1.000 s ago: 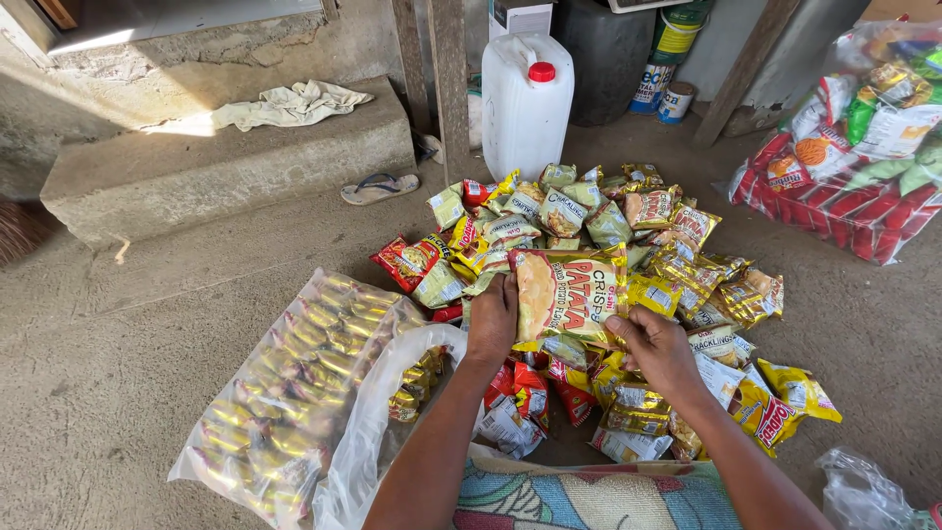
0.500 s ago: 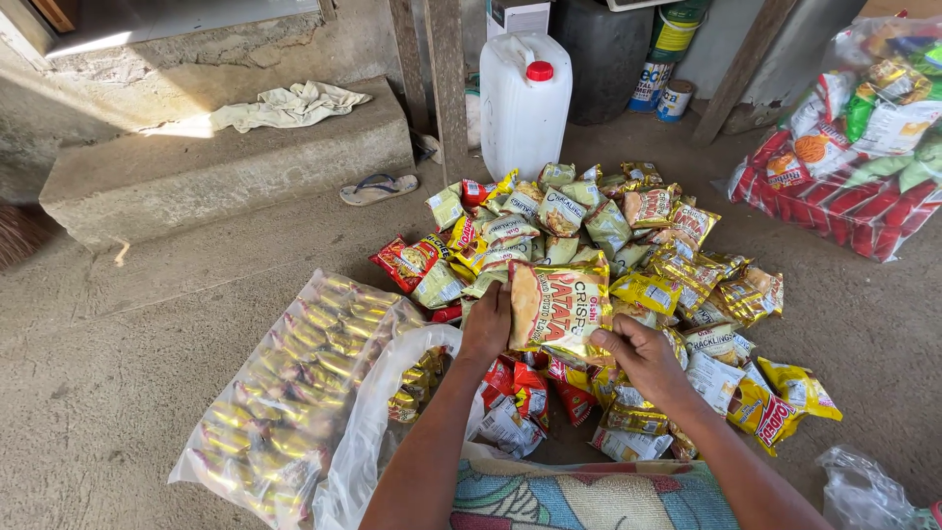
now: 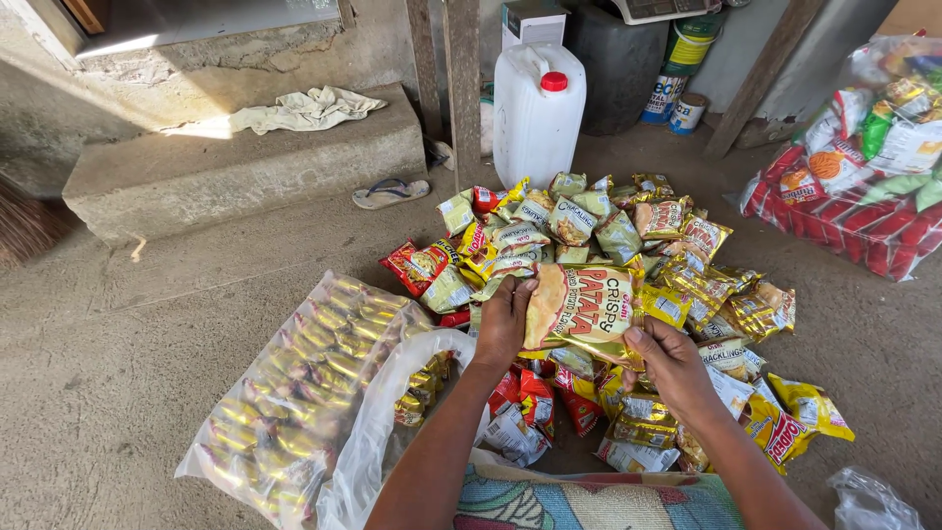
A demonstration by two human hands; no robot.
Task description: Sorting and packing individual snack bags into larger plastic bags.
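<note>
Since the earlier frames the right hand (image 3: 670, 361) has slid from the packet's right side down to its lower right corner, and the packet has tipped slightly, its top leaning left.

The shiny gold snack packet with red lettering (image 3: 584, 311) is held up above the middle of the heap. The left hand (image 3: 504, 320) is clamped on its left edge, thumb in front and fingers behind; the right hand is pinched shut on the lower right corner.

Under and beyond it lies a heap of small foil snack packets in gold, green, red and yellow (image 3: 628, 245), spread over the concrete floor (image 3: 118, 373). At the near left lies a clear plastic bag packed with rows of small yellow-gold packets (image 3: 294, 383), and beside it an open clear plastic bag (image 3: 378, 432), its mouth turned towards the person.

At the far centre stands a white plastic jerrycan with a red cap (image 3: 538, 113). To the far right sits a big clear sack of mixed packets, red ones at its base (image 3: 863, 196). A pale crumpled cloth (image 3: 304, 106) lies on the concrete step (image 3: 196, 177) at the far left, with a grey flip-flop sandal (image 3: 390, 192) just right of the step.
</note>
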